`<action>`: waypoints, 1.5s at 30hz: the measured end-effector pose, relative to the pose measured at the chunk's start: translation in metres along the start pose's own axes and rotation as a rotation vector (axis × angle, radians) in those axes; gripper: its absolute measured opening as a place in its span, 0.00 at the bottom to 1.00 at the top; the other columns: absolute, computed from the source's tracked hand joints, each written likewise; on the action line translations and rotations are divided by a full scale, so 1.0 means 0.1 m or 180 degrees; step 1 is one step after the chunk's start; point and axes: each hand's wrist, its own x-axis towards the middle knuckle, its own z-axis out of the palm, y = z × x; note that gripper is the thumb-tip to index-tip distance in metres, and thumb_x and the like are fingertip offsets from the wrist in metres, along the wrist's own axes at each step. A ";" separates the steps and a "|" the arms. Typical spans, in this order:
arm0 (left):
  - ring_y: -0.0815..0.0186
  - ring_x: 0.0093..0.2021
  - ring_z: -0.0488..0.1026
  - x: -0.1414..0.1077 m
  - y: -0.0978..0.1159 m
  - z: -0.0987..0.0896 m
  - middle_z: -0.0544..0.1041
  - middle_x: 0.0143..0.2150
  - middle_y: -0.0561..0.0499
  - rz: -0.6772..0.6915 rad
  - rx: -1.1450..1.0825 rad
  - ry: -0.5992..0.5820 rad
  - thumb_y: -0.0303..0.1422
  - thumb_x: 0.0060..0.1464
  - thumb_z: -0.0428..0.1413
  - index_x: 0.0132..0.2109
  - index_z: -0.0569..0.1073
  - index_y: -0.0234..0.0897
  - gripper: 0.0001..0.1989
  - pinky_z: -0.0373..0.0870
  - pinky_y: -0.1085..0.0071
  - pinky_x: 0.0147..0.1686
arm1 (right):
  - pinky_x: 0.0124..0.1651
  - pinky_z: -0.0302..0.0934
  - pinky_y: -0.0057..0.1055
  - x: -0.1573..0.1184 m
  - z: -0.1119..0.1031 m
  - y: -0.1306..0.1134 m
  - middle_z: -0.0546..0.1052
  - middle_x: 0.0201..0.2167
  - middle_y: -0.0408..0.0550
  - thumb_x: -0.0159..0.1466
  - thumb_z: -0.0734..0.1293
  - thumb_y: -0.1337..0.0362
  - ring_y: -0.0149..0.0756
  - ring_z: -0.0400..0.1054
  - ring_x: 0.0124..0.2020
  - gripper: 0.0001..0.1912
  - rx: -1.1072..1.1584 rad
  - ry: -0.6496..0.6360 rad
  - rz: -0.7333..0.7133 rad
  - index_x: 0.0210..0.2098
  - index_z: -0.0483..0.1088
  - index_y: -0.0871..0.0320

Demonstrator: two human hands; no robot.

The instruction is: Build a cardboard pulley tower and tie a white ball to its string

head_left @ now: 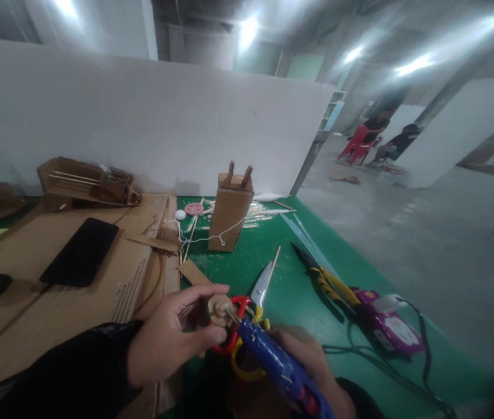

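My left hand (170,331) pinches a small round cardboard piece (219,309) between thumb and fingers. In my right hand (312,355) is a blue glue gun (279,366), its metal nozzle tip at the face of the round piece. Scissors with red and yellow handles (262,285) lie on the green table just behind and beneath the nozzle, partly hidden by the hands and the gun. A cardboard strip (193,272) lies behind my left hand.
A tall cardboard box (230,218) with string stands behind, beside thin sticks. Yellow-black pliers (329,282) and a purple power strip (388,326) with cables lie right. Left, a black phone (81,251) rests on cardboard (6,314). Two people sit far off.
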 end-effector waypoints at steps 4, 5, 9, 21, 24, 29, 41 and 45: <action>0.57 0.52 0.73 -0.03 0.02 -0.03 0.74 0.56 0.44 0.0123 -0.0107 -0.0213 0.34 0.54 0.60 0.60 0.65 0.38 0.27 0.73 0.68 0.47 | 0.25 0.57 0.23 0.02 -0.02 -0.02 0.74 0.21 0.46 0.67 0.59 0.53 0.30 0.68 0.21 0.18 -0.0058 -0.0001 0.0008 0.32 0.71 0.60; 0.58 0.54 0.71 -0.03 0.02 -0.03 0.74 0.56 0.45 0.0173 -0.0093 -0.0214 0.33 0.55 0.59 0.60 0.66 0.38 0.26 0.71 0.68 0.51 | 0.25 0.57 0.23 0.03 -0.03 -0.03 0.74 0.21 0.45 0.67 0.59 0.53 0.29 0.68 0.21 0.18 -0.0051 0.0006 -0.0002 0.32 0.71 0.60; 0.59 0.55 0.71 0.00 0.01 -0.03 0.74 0.55 0.45 0.0218 -0.0045 -0.0079 0.33 0.54 0.59 0.57 0.68 0.39 0.22 0.70 0.69 0.51 | 0.24 0.56 0.22 0.06 -0.06 -0.08 0.73 0.20 0.44 0.68 0.59 0.53 0.29 0.67 0.19 0.18 -0.0018 -0.0015 0.0052 0.32 0.71 0.60; 0.61 0.49 0.73 0.02 -0.02 -0.01 0.76 0.49 0.46 0.0185 -0.0203 0.0015 0.31 0.50 0.62 0.51 0.70 0.37 0.20 0.70 0.70 0.49 | 0.25 0.58 0.22 0.04 -0.05 -0.07 0.75 0.21 0.45 0.67 0.60 0.55 0.29 0.68 0.20 0.15 0.0050 -0.0002 0.0052 0.33 0.71 0.59; 0.61 0.49 0.74 0.03 -0.02 -0.01 0.77 0.48 0.46 0.0180 -0.0209 0.0029 0.31 0.49 0.63 0.50 0.69 0.38 0.21 0.70 0.70 0.49 | 0.24 0.58 0.22 0.07 -0.06 -0.09 0.74 0.19 0.46 0.68 0.58 0.53 0.29 0.68 0.19 0.19 0.0061 -0.0058 0.0094 0.31 0.71 0.60; 0.62 0.48 0.74 0.02 -0.01 -0.01 0.77 0.47 0.46 0.0153 -0.0209 0.0035 0.31 0.49 0.63 0.50 0.69 0.37 0.20 0.71 0.70 0.48 | 0.25 0.60 0.22 0.07 -0.07 -0.10 0.75 0.21 0.48 0.67 0.58 0.51 0.30 0.69 0.21 0.22 0.0188 -0.0183 0.0273 0.31 0.72 0.61; 0.62 0.46 0.74 0.03 0.04 0.00 0.76 0.44 0.47 0.0109 -0.0119 0.0102 0.29 0.48 0.63 0.48 0.70 0.36 0.19 0.71 0.69 0.47 | 0.25 0.59 0.23 0.05 -0.07 -0.09 0.74 0.21 0.47 0.65 0.60 0.46 0.30 0.67 0.21 0.23 0.0364 -0.0226 0.0379 0.29 0.71 0.61; 0.64 0.43 0.74 0.04 0.04 0.00 0.76 0.42 0.49 0.0107 -0.0122 0.0124 0.28 0.47 0.63 0.47 0.70 0.36 0.19 0.71 0.71 0.44 | 0.27 0.60 0.24 0.07 -0.08 -0.11 0.74 0.22 0.48 0.65 0.59 0.45 0.31 0.68 0.22 0.25 0.0337 -0.0366 0.0479 0.29 0.71 0.61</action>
